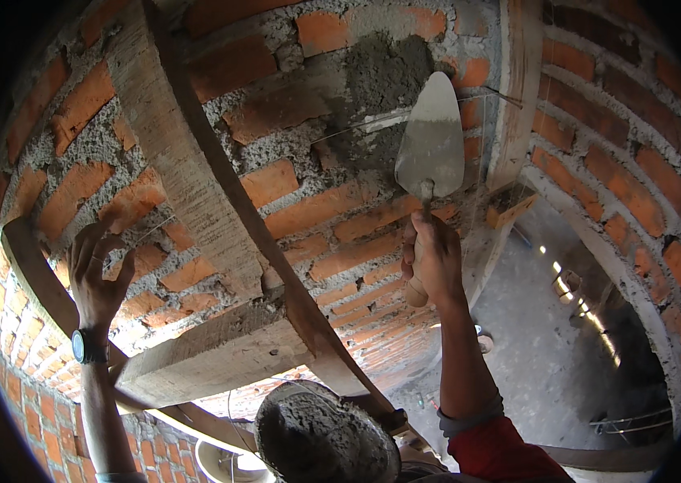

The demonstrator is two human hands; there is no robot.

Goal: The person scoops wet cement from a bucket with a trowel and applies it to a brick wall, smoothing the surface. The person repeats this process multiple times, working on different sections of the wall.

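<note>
Shows at right a pale-jointed orange brick wall [626, 189], drops beside it to a dull grey floor [509, 322] (shadowy, near a broken line of bright light [600, 328]), and closes at lower left with another brick wall [49, 409].

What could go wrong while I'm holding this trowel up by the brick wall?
The dark mortar on the brick wall looks damp, so some might drop off. The trowel in your right hand is raised near the wooden post and could bump it. Your ungloved left hand is up by rough bricks, which might scrape it.
</note>
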